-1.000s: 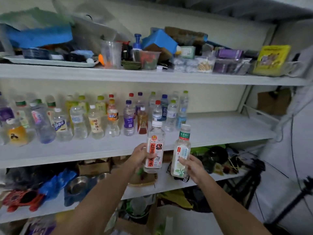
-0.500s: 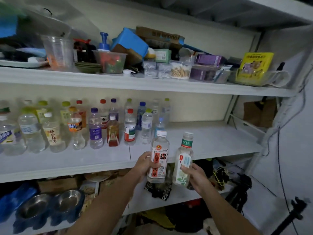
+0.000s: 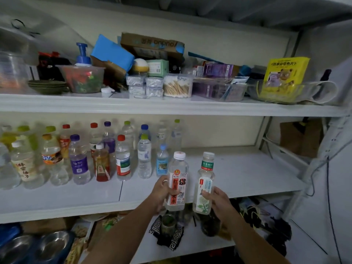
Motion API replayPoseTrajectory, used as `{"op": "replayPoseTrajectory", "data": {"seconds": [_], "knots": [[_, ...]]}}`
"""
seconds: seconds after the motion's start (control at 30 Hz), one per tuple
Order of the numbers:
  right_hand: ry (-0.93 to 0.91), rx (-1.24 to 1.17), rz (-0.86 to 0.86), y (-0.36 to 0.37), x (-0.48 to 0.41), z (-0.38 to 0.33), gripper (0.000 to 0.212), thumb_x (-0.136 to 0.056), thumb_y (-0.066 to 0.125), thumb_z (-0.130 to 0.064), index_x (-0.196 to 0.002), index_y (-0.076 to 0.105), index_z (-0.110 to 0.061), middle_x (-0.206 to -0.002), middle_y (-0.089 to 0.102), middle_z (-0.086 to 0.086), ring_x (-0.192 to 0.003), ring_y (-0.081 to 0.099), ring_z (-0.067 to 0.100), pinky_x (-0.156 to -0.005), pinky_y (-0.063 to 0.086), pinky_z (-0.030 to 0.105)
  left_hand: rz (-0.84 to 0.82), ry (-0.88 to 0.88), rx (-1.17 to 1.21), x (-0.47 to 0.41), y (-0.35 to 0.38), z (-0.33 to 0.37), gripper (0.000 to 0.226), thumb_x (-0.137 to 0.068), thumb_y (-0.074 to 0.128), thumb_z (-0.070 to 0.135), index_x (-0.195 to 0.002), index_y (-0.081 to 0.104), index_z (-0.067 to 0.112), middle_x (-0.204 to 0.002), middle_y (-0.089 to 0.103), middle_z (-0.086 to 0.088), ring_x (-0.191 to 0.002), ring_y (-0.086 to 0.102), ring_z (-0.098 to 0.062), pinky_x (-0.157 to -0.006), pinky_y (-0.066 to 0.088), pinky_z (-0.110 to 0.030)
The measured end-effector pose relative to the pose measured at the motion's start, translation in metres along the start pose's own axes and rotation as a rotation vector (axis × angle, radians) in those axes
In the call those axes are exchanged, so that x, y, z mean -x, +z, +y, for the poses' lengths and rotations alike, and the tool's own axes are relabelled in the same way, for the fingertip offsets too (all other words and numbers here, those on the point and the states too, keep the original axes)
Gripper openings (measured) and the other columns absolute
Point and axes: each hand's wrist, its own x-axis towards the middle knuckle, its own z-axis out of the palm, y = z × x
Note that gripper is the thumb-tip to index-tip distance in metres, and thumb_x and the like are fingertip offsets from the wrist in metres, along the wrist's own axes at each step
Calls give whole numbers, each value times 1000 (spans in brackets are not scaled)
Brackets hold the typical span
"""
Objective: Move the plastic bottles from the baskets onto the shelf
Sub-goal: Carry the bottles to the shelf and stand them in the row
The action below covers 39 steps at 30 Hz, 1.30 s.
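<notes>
**Two bottles held upright at the front of the middle shelf**

The left hand [image 3: 162, 193] grips a clear red-labelled bottle [image 3: 178, 184] with a white cap, its thumb across the label and its fingers curled round the left side. The right hand [image 3: 219, 201] grips a clear green-banded bottle [image 3: 204, 187] from the right, with its fingertips on the pale label. Both bottles stand upright, side by side, with a narrow gap between them. They are in front of the middle shelf [image 3: 247, 174]: their caps show against its white board and their bases show below its front lip.

On the same shelf, to the left, a crowd of standing bottles [image 3: 123, 159] fills the board in several rows. The nearest, a small blue-capped bottle [image 3: 162, 162], is just behind and to the left of the red-labelled one.

The upper shelf [image 3: 171, 107] carries boxes, a tub of cotton swabs [image 3: 177, 86] and a yellow packet [image 3: 283, 77]. Two steel bowls [image 3: 51, 244] sit on the lower shelf at the bottom left.
</notes>
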Motion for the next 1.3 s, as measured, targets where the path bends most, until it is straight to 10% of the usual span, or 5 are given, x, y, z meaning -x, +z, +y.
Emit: {"op": "replayPoseTrajectory", "data": {"seconds": [0.57,1.3], "knots": [[-5,76,-124,-42,-158,-12,53,-69,73,1,-120,58,-6,-109,72,13,-105,66,32,-88,52,45,-40,-27,-3,-154,35,-12,57,-70,62,-25,-114,48,8,-104,71,-7,-98,67,-18,-73,55,-32],[55,1,-340,-81,-296,-19,66,-54,72,15,-115,52,-2,-94,74,12,-84,71,23,-68,56,34,339,-49,-29,-236,60,-6,48,-64,45,-30,-94,56,7,-90,69,-12,-98,62,-30,-86,50,-43]]}}
